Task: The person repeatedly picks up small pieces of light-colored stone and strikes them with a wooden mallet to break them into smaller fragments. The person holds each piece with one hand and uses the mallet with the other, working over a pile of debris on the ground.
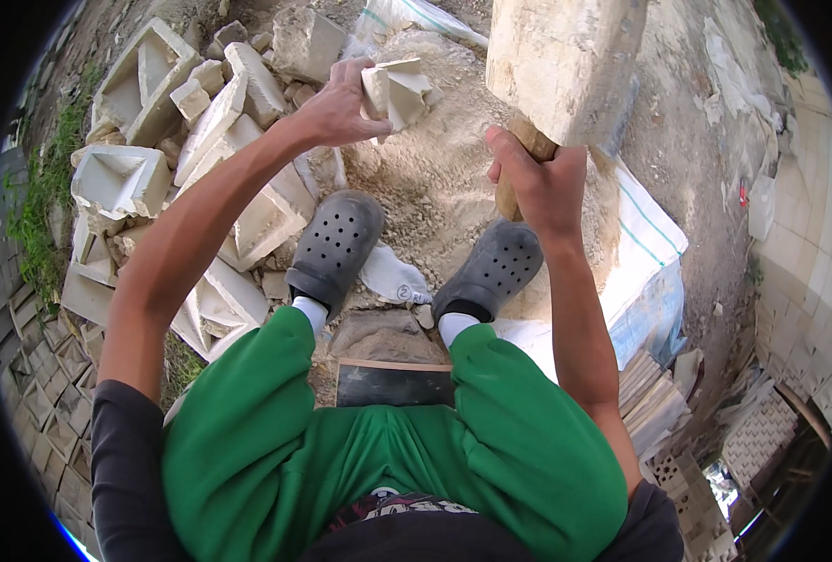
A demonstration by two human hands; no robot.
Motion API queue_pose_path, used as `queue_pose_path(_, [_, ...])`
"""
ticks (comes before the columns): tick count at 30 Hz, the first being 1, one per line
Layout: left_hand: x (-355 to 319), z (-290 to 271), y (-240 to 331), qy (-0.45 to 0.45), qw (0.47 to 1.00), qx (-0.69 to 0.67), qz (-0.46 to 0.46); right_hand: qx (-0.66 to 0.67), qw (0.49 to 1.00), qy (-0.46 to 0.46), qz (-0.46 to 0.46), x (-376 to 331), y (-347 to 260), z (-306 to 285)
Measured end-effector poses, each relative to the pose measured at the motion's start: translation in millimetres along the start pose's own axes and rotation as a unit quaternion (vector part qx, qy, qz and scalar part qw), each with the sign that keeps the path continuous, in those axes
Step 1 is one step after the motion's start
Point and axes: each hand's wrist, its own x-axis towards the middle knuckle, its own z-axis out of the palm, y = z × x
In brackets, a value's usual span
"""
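1. Green trousers (238, 421) are covering the person's spread legs, and a dark board (392, 385) is showing between them.
2. The right hand (547, 183) is gripping the mallet (566, 70) by its brown handle, fingers closing round it; the pale, bulky head is standing beyond the fist and running out of the upper edge.
3. The left hand (341, 105) is holding a chunk (404, 92), thumb and fingers spreading wide along its left side; this broken white piece is sitting left of the mallet head, well apart from it.
4. Grey clogs (336, 245) are standing apart on the ground, with a white scrap (394, 277) lying between them.
5. Pale powder (425, 178) is spreading beyond the clogs, and a white sack (648, 225) is lying to its right.
6. Broken blocks (247, 140) are piling up beside the left forearm, some tilting on others.
7. Grass (46, 220) is growing farther left, past the pile.
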Motion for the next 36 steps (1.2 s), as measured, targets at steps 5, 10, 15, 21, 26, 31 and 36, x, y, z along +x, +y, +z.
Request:
queue_pose_path(5, [5, 6, -6, 0.022, 1.000, 0.007, 0.021, 0.008, 0.997, 0.023, -0.077, 6, 84, 41])
queue_pose_path(10, [4, 6, -15, 0.006, 1.000, 0.001, 0.003, -0.138, 0.958, -0.103, 0.230, 3, 92, 31])
queue_pose_path(15, [3, 4, -9, -0.004, 0.999, -0.032, -0.013, -0.197, 0.979, -0.028, 0.051, 18, 40, 1])
queue_pose_path(21, [5, 8, -17, -0.006, 1.000, -0.021, -0.015, -0.033, 0.992, 0.016, -0.120, 22, 5, 20])
queue_pose_path(26, [1, 0, 1, -0.016, 0.997, -0.062, -0.049, -0.238, 0.968, -0.026, 0.080, 20, 87, 50])
queue_pose_path(31, [-1, 4, -6, 0.007, 0.999, -0.043, -0.027, -0.216, 0.958, -0.088, 0.165, 23, 46, 31])
queue_pose_path(36, [-2, 1, -1, 0.010, 0.999, -0.042, -0.032, -0.099, 0.994, -0.012, -0.040, 16, -12, 17])
